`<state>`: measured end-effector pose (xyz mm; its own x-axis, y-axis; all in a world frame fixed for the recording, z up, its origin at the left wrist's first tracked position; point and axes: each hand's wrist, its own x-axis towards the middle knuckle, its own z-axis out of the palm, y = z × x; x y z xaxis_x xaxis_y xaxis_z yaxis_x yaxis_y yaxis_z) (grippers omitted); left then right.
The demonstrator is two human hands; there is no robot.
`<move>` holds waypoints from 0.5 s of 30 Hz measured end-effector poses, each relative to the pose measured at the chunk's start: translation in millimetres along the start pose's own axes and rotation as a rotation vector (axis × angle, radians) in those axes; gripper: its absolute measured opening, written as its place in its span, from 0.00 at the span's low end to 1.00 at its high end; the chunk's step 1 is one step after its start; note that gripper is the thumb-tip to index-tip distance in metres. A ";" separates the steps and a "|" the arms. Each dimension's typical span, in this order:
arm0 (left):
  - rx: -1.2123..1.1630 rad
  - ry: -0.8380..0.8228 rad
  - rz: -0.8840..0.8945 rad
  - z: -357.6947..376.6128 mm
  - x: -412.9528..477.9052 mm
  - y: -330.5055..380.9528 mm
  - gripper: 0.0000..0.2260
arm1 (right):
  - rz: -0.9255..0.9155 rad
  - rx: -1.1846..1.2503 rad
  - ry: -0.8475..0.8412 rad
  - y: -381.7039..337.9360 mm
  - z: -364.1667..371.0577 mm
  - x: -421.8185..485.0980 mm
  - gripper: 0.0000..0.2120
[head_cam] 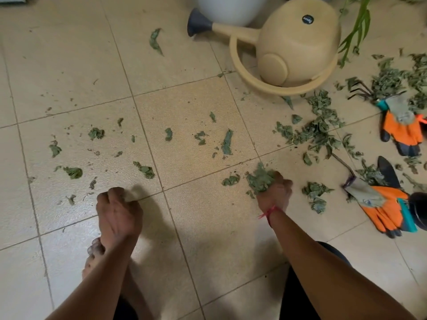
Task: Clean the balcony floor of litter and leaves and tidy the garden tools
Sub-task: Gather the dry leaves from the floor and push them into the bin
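- The fingers of the right hand [275, 192] are curled tight round a clump of dry green leaves [260, 180]. The clump bulges out ahead of the knuckles and sits low over the tiled floor [208, 227].
- A red thread [269, 212] is tied round that wrist.
- The fingers of the left hand [117, 206] are bent under, with the knuckles up and the tips down against a tile joint. From here I cannot tell whether they pinch anything, because the palm side is hidden.
- Behind the left forearm a bare foot [92, 255] rests on the tiles.
- Small scattered leaves [144, 168] and crumbs lie over the tiles ahead of both hands, spread from the far left across to the middle.
- To the right of the right hand, a thicker heap of leaves [320, 125] trails on towards the right edge.
- Near glove [385, 209], orange and grey, lies flat just right of the right hand, with a dark pointed blade [388, 170] beside it among the leaves.
- Far glove [402, 128] lies further back, with the dark prongs of a hand rake [360, 91] poking out next to its cuff.
- A beige watering can [300, 42] lies tipped on its side at the back, its dark rose pointing left towards a white pot [228, 8].
- Long leaves of a green plant [357, 31] hang down past the can's right side.
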<state>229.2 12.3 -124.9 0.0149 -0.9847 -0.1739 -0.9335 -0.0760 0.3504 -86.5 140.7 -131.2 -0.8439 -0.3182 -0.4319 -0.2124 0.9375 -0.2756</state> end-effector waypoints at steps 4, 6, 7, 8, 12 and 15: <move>-0.023 -0.031 -0.088 -5.2 -4.6 10.9 0.14 | -0.397 0.049 -0.172 -41.3 22.4 -11.9 0.39; -0.061 0.008 -0.168 -15.1 -1.6 14.4 0.16 | -0.458 0.132 -0.190 -58.6 21.7 -19.4 0.41; -0.069 0.031 -0.203 -17.8 1.8 14.6 0.17 | -0.414 0.164 -0.135 -61.6 18.7 -18.2 0.39; -0.073 0.057 -0.238 -20.8 7.1 12.0 0.18 | -0.328 0.177 -0.066 -63.6 14.9 -15.7 0.37; -0.048 0.059 -0.320 -18.8 25.4 -1.6 0.29 | 0.032 0.044 -0.012 -66.9 11.4 -9.2 0.29; -0.081 0.015 -0.366 -9.4 33.3 -4.0 0.36 | -0.206 0.034 -0.094 -91.3 36.3 -23.7 0.32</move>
<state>236.8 -21.6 -123.5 0.3479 -0.8923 -0.2878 -0.8343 -0.4347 0.3392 -29.3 57.5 -126.9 -0.7345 -0.5159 -0.4409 -0.3576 0.8464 -0.3946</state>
